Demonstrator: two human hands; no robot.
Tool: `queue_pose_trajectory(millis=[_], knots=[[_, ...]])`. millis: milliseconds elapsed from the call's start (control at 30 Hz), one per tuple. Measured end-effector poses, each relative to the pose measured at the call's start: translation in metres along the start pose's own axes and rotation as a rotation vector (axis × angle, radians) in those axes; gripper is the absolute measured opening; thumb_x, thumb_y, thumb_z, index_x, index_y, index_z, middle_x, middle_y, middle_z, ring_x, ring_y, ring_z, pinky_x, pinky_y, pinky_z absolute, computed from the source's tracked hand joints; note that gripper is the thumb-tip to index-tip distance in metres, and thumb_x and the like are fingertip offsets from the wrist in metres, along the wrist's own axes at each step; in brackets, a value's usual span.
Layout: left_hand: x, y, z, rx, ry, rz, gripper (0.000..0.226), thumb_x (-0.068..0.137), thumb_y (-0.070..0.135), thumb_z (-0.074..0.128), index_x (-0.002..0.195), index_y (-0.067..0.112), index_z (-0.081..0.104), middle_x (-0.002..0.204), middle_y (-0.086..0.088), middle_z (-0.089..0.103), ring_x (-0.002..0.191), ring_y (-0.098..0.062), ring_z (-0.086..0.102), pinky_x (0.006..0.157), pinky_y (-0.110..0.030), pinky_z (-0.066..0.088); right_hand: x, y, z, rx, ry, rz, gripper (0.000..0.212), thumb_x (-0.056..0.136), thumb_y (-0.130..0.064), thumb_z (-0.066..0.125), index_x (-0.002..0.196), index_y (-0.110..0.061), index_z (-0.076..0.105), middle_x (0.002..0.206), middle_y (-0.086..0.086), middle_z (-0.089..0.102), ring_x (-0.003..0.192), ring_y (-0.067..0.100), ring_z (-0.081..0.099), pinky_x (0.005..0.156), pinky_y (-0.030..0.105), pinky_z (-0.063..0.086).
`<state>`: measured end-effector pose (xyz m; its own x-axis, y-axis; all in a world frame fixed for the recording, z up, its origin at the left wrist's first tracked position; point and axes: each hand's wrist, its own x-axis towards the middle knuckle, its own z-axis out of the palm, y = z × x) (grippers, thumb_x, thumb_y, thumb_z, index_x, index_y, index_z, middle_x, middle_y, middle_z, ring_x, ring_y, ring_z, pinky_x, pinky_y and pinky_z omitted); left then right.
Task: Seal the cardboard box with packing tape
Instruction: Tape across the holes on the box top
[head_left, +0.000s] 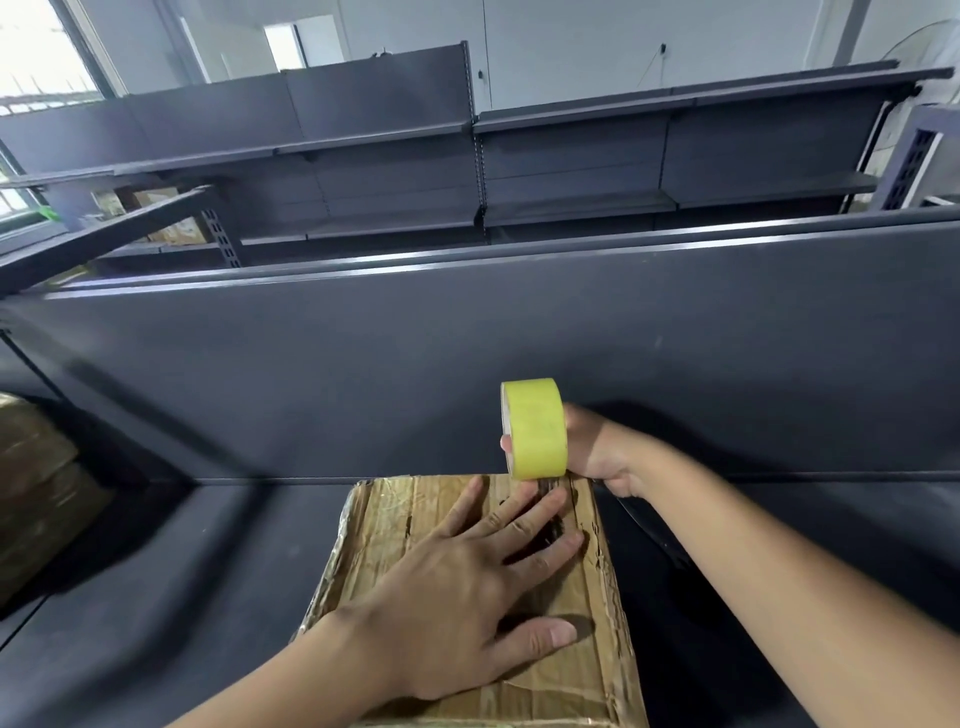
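The left hand (457, 587) lies flat on top of the cardboard box (384, 525), fingers straight and spread, pressing it down. Its fingertips reach toward the box's far right corner. The right hand (597, 452) grips a roll of yellow packing tape (535, 428) with its fingers curled round it. It holds the roll standing on edge at the box's far edge, just beyond the left fingertips. Whether a strip is already stuck to the cardboard cannot be told.

The box rests on a dark shelf (182, 571), its far edge near the shelf's back panel (363, 374) and its long axis running from the person toward that panel. The roll sits at the far end of that axis, so the pull probably comes straight back toward the person, with the right hand placed to make it. Another cardboard box (36, 493) sits off to the left.
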<state>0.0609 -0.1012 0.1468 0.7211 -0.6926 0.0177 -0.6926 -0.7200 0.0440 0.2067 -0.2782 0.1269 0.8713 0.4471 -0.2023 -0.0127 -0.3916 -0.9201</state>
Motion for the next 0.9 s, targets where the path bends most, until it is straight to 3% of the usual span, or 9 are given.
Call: queue_pose_trajectory(millis=[67, 133, 200, 267, 367, 500, 700, 833, 900], knots=[[-0.003, -0.006, 0.004, -0.027, 0.282, 0.016, 0.053, 0.102, 0.064, 0.046, 0.135, 0.029, 0.068, 0.156, 0.006, 0.052, 0.146, -0.013, 0.044, 0.120, -0.051, 0.036, -0.001, 0.004, 0.001, 0.012, 0.024, 0.027, 0.037, 0.078, -0.036, 0.076, 0.100, -0.006, 0.073, 0.103, 0.012, 0.077, 0.089, 0.017, 0.068, 0.083, 0.034, 0.052], [-0.001, -0.015, 0.003, -0.021, 0.513, -0.118, 0.049, 0.097, 0.066, 0.054, 0.100, 0.024, 0.079, 0.121, 0.008, 0.072, 0.107, -0.015, 0.066, 0.092, -0.043, 0.057, 0.000, 0.013, 0.001, 0.005, 0.042, 0.048, 0.037, 0.080, -0.036, 0.077, 0.103, -0.009, 0.072, 0.103, 0.007, 0.076, 0.096, 0.018, 0.068, 0.088, 0.034, 0.053], [0.006, -0.017, -0.012, 0.022, 0.445, -0.382, 0.071, 0.089, 0.085, 0.043, 0.108, 0.023, 0.073, 0.113, 0.009, 0.064, 0.100, -0.014, 0.062, 0.090, -0.039, 0.056, 0.001, 0.020, 0.003, -0.010, 0.040, 0.091, 0.035, 0.081, -0.036, 0.076, 0.104, -0.011, 0.072, 0.103, 0.008, 0.076, 0.101, 0.022, 0.070, 0.091, 0.038, 0.055], [0.016, -0.019, -0.022, 0.049, 0.212, -0.571, 0.093, 0.082, 0.095, 0.027, 0.126, 0.021, 0.063, 0.119, 0.005, 0.062, 0.107, -0.017, 0.062, 0.097, -0.038, 0.051, -0.002, 0.021, 0.004, 0.015, 0.041, 0.099, 0.033, 0.083, -0.033, 0.076, 0.103, -0.007, 0.073, 0.100, 0.010, 0.077, 0.094, 0.021, 0.071, 0.085, 0.034, 0.055], [0.031, -0.024, -0.020, 0.031, 0.010, -0.624, 0.089, 0.075, 0.099, 0.020, 0.095, 0.025, 0.064, 0.093, 0.002, 0.071, 0.083, -0.017, 0.062, 0.090, -0.039, 0.050, -0.006, 0.023, 0.005, 0.053, 0.046, 0.075, 0.043, 0.077, -0.038, 0.077, 0.099, -0.002, 0.073, 0.100, 0.015, 0.076, 0.084, 0.018, 0.068, 0.078, 0.033, 0.051], [0.033, -0.036, -0.002, 0.029, 0.093, -0.620, 0.097, 0.067, 0.105, 0.011, 0.079, 0.024, 0.063, 0.074, 0.006, 0.065, 0.072, -0.015, 0.061, 0.083, -0.036, 0.049, -0.007, 0.028, 0.004, 0.093, 0.035, 0.104, 0.068, 0.056, -0.049, 0.078, 0.101, 0.001, 0.072, 0.100, 0.020, 0.075, 0.083, 0.021, 0.068, 0.077, 0.034, 0.052], [0.031, -0.039, 0.001, -0.010, 0.149, -0.606, 0.087, 0.065, 0.103, 0.015, 0.063, 0.022, 0.047, 0.066, 0.007, 0.057, 0.066, -0.017, 0.052, 0.075, -0.034, 0.040, -0.002, 0.027, 0.002, 0.070, 0.021, 0.091, 0.069, 0.049, -0.054, 0.076, 0.097, -0.005, 0.074, 0.092, 0.010, 0.078, 0.087, 0.021, 0.068, 0.083, 0.034, 0.052], [0.028, -0.037, -0.002, -0.032, 0.182, -0.581, 0.080, 0.067, 0.101, 0.022, 0.057, 0.023, 0.038, 0.063, 0.005, 0.054, 0.063, -0.018, 0.049, 0.071, -0.033, 0.034, 0.003, 0.037, 0.003, 0.070, 0.069, 0.141, 0.026, 0.074, -0.030, 0.082, 0.077, -0.008, 0.070, 0.062, -0.001, 0.070, 0.055, 0.009, 0.062, 0.053, 0.017, 0.045], [0.029, -0.037, -0.003, -0.041, 0.187, -0.572, 0.079, 0.068, 0.101, 0.024, 0.055, 0.024, 0.037, 0.061, 0.005, 0.054, 0.061, -0.017, 0.048, 0.071, -0.033, 0.034, 0.003, 0.042, 0.008, 0.123, 0.012, 0.186, 0.016, 0.078, -0.016, 0.080, 0.073, -0.006, 0.068, 0.055, 0.000, 0.068, 0.045, 0.010, 0.062, 0.048, 0.018, 0.046]])
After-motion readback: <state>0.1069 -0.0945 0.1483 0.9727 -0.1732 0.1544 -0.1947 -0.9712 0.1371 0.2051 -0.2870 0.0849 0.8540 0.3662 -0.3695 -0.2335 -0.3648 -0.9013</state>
